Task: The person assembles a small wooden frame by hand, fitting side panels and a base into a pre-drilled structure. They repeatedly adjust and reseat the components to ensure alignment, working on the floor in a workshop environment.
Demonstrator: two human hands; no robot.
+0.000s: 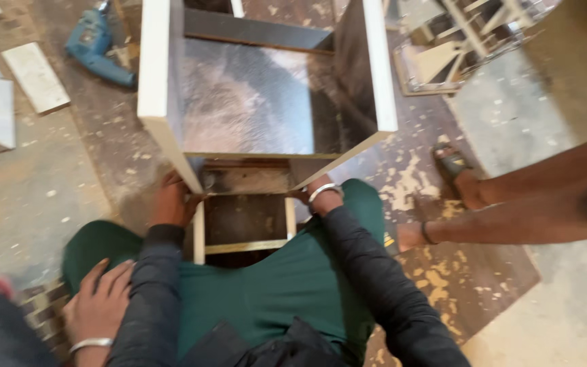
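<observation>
At the centre of the frame the left hand [171, 200] is pressing, fingers curled, against the lower left corner of a white-edged cabinet box [266, 95], while the right hand [319, 194], mostly hidden so its grip cannot be told, is touching the lower right corner. The box is lying on the dusty floor [42, 190], filling the upper centre. A blue drill [96, 47] is lying in the upper left, and another person's hand [100, 306] is resting at the lower left.
</observation>
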